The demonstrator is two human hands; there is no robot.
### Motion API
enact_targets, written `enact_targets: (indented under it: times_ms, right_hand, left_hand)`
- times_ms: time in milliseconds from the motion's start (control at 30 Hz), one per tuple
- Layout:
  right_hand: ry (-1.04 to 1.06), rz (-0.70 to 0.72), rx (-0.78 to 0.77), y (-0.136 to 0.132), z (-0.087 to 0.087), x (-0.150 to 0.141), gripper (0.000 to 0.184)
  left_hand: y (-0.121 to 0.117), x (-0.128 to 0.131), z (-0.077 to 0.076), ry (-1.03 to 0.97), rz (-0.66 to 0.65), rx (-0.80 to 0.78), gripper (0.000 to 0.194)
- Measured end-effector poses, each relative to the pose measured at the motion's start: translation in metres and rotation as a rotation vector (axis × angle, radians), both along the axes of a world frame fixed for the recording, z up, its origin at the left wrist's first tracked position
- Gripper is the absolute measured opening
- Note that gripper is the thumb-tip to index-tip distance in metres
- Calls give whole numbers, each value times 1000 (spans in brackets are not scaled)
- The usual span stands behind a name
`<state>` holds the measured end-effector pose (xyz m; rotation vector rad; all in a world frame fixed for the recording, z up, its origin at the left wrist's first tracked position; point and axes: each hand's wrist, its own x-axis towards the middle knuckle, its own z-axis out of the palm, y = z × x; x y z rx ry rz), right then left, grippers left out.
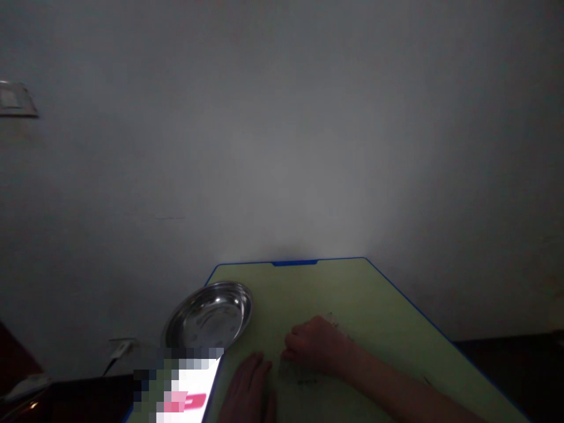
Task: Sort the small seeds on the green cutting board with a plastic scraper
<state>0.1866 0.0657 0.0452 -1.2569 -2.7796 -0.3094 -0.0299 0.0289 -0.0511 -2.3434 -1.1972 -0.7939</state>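
My left hand lies on the pale green tabletop, its fingers stretched out forward and the palm turned down. To its right, my right hand rests on the same surface with curled fingers; whatever they may hold is hidden. Small specks or marks show just beyond the right hand. A round, shallow steel bowl stands ahead of the left hand, near the table's left edge. The light is dim, so fine detail on the tabletop is hard to make out.
Left of my left hand, a bright screen is partly pixelated. A blue rim borders the table, whose far edge faces a grey wall. A plug with a cable is at the wall's lower left, and a switch plate sits above.
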Motion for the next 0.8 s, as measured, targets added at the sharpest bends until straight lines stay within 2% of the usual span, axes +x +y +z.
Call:
enact_targets:
  times_ms: [200, 533, 800]
  right_hand:
    - [-4, 46, -10, -19, 1, 3, 31]
    - [8, 57, -21, -53, -4, 10, 30]
    - [29, 59, -18, -68, -6, 10, 32]
  left_hand:
    - [-1, 6, 2, -22, 47, 8, 32]
    - [-12, 17, 21, -78, 97, -112, 34]
    - [-15, 23, 28, -95, 101, -198, 34]
